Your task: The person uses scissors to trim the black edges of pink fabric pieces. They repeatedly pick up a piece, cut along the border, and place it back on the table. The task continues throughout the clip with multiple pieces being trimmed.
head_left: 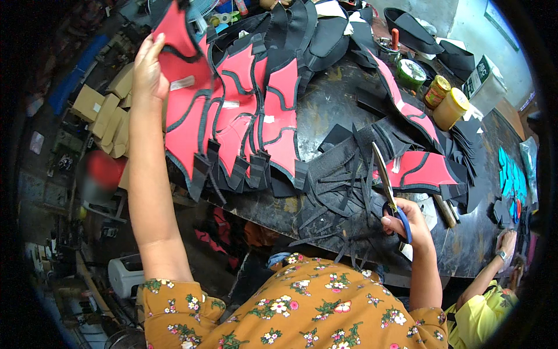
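Note:
My left hand [150, 71] is raised at the far left of the table, closed on the edge of a pink fabric piece with black trim [181, 99]. The upper end of that piece is lifted and slightly blurred. Beside it, several similar pink pieces [282, 110] overlap, with black straps at their near ends. My right hand [415, 227] grips scissors [383, 168] by their blue handles. Their blades point away from me, slightly parted, above the table. Close to the blades lie thin black offcuts [343, 192] and another pink piece with black trim [418, 170].
Black padded pieces [302, 35] are heaped at the back. Jars [451, 109] and a tub [411, 72] stand at the back right. At the far right are teal gloves [511, 180] and a person in yellow [485, 308]. Cardboard boxes [107, 116] sit left of the table.

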Demonstrator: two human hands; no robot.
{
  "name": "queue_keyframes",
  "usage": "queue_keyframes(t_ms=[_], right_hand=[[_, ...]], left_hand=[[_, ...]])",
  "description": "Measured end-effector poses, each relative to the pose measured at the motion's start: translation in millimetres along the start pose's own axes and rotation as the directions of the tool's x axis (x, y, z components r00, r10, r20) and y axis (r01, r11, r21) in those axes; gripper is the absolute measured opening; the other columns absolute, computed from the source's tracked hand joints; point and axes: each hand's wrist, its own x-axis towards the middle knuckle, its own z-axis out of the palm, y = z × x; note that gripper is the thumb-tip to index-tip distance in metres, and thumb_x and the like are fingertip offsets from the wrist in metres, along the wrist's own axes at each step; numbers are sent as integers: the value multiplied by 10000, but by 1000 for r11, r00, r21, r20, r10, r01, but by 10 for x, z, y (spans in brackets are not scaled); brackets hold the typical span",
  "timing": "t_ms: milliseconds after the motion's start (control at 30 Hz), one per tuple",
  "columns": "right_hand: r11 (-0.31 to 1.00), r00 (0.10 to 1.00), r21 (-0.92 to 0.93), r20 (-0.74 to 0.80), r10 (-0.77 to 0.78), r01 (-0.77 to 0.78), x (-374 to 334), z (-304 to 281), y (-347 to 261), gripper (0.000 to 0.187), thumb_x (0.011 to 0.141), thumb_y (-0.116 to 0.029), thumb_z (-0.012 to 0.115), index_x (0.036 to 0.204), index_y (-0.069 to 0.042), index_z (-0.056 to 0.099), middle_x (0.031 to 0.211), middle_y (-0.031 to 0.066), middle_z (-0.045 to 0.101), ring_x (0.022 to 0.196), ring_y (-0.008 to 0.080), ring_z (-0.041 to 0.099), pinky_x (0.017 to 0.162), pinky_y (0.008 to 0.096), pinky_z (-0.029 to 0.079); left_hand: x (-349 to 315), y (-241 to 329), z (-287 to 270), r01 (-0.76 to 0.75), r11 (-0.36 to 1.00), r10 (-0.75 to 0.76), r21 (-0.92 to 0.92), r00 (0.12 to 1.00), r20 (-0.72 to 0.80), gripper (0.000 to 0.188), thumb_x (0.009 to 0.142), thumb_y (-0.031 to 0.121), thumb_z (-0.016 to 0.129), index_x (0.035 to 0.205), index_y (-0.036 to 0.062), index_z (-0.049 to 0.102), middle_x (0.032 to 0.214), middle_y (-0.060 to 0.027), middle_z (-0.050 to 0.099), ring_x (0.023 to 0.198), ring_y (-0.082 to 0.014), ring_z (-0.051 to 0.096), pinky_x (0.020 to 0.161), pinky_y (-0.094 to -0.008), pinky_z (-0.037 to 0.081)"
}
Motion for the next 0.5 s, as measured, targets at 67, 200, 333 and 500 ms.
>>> queue_keyframes(t_ms=[67, 200, 333, 500], right_hand=[[1000, 1000, 8, -22, 5, -5, 5, -31, 41, 208, 807, -155, 746, 790, -47, 568, 681, -22, 558, 616, 59, 543, 563, 206, 445], [1000, 1000, 19, -26, 17, -16, 41, -37, 127, 205, 806, -159, 743, 801, -42, 575, 686, -1, 576, 618, 78, 568, 568, 215, 469], [999, 1000, 44, -7, 31, -30, 107, 14, 181, 204, 819, -159, 739, 797, -43, 573, 684, 3, 579, 612, 80, 567, 571, 216, 472], [998, 999, 47, -7, 44, -44, 155, 82, 225, 202, 826, -159, 735, 791, -48, 571, 680, 3, 584, 608, 81, 565, 568, 217, 469]], left_hand=[[82, 57, -224, -29, 1000, 28, -10, 997, -78, 237, 931, 141, 584, 1151, 54, 584, 1116, -68, 639, 1033, -191, 609, 939, -362, 470], [332, 161, -675, 55, 998, -62, -35, 973, -224, 254, 921, 167, 614, 1148, 58, 585, 1088, -66, 642, 1047, -189, 606, 964, -369, 458], [512, -116, -659, -74, 972, 111, 225, 981, -159, 448, 901, 128, 645, 1302, 32, 472, 1183, -71, 591, 1089, -174, 568, 956, -345, 454], [55, -1340, -232, -439, -37, 236, 898, 869, 434, 520, 926, 262, 519, 1417, 150, 389, 1320, -247, 497, 1134, -423, 528, 968, -490, 430]])
